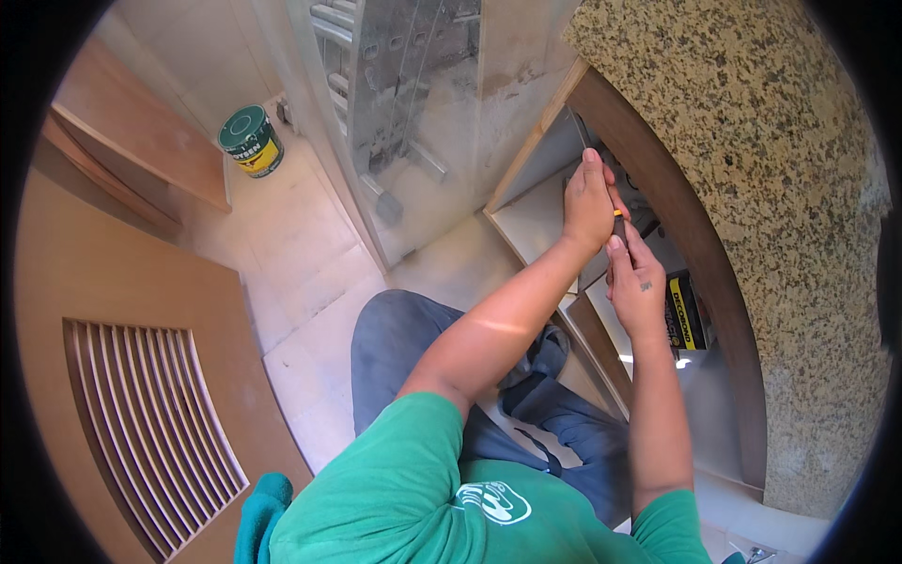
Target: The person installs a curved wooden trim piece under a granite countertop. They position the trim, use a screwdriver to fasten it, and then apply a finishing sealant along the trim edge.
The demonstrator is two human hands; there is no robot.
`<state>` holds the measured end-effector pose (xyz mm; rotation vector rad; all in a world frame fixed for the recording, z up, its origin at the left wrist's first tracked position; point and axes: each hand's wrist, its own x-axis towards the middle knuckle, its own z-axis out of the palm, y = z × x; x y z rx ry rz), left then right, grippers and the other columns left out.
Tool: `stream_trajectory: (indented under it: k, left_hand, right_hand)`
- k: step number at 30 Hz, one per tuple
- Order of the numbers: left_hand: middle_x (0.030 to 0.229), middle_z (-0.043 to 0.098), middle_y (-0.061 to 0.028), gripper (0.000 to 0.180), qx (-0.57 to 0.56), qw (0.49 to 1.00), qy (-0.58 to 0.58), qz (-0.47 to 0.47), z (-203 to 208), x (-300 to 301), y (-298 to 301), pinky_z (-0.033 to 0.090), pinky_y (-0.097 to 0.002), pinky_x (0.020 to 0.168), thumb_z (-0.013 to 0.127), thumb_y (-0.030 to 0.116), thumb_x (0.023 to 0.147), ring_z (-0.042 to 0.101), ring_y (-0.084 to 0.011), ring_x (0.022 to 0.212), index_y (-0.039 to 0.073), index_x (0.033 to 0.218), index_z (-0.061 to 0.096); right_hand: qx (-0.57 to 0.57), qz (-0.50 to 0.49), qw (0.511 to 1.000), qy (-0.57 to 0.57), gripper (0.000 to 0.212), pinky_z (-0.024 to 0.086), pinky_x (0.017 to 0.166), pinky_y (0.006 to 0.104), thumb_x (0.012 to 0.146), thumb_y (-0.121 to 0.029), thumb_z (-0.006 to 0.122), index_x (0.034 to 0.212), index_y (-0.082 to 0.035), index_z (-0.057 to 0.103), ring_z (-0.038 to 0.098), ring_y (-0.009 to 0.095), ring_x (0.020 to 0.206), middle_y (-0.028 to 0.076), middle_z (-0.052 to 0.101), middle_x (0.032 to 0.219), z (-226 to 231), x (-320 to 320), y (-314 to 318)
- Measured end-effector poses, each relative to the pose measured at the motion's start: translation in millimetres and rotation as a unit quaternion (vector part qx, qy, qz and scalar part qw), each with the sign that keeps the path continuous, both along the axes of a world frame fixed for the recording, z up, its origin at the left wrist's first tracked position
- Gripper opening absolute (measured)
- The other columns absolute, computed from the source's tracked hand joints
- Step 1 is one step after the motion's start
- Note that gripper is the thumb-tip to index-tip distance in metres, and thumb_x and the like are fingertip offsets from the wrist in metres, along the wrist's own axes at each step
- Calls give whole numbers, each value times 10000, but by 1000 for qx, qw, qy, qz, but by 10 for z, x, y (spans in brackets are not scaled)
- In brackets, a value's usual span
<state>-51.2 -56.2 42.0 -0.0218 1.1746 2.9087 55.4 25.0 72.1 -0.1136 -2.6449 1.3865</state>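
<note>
A screwdriver with a dark handle and a yellow band points up and away at the open cabinet's upper edge. My left hand is closed around its front part, with the thumb laid along the thin shaft. Lower down, my right hand grips the handle end. Both hands are just inside the opening of the cabinet, under its curved brown wooden front rail. The tip meets the area near the cabinet's far corner; whether it sits in a screw is too small to tell.
A granite countertop overhangs on the right. Inside the cabinet stands a black and yellow container. Behind a glass panel leans a metal ladder. A green bucket stands far left, near a louvred wooden door.
</note>
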Motion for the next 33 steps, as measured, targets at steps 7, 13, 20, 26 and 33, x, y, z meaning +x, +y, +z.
stream_trajectory:
  k: [7,13,20,26,33]
  left_hand:
    - [581,528,-83,597,-7,1000,10,-10,-52,4,-74,485,-322,446,332,600,1078,557,-181,441,60,882,495]
    - [578,529,-85,610,-7,1000,17,-16,-30,-22,-157,470,-317,443,326,603,1076,556,-186,440,53,880,501]
    - [601,563,-87,634,26,998,-2,-50,29,-12,-153,497,-307,500,328,636,1065,612,-197,514,43,943,517]
    - [809,692,-113,573,-84,996,-1,9,-464,0,-574,556,-374,724,444,576,1061,706,-213,765,20,1112,574]
    - [887,714,-137,301,-553,776,171,252,67,-487,-896,535,-471,720,648,362,988,699,-346,813,62,1017,644]
  right_hand:
    - [-53,-42,996,-55,505,511,743,268,1047,-268,605,1454,24,544,639,127,865,107,712,1135,30,59,-152]
    - [-67,-52,994,-68,513,416,523,240,1043,-286,617,1462,2,549,503,50,649,33,683,973,190,78,-359]
    - [-7,-12,1000,-28,476,421,526,232,1047,-264,600,1463,-36,561,520,49,620,16,634,859,110,-3,-115]
    - [-109,-21,983,-144,449,415,502,238,1046,-269,597,1453,-81,579,526,53,565,-29,533,712,219,666,57]
    - [-177,-101,935,-291,353,420,415,239,1063,-261,561,1356,-71,615,518,84,466,8,563,715,-463,2284,459]
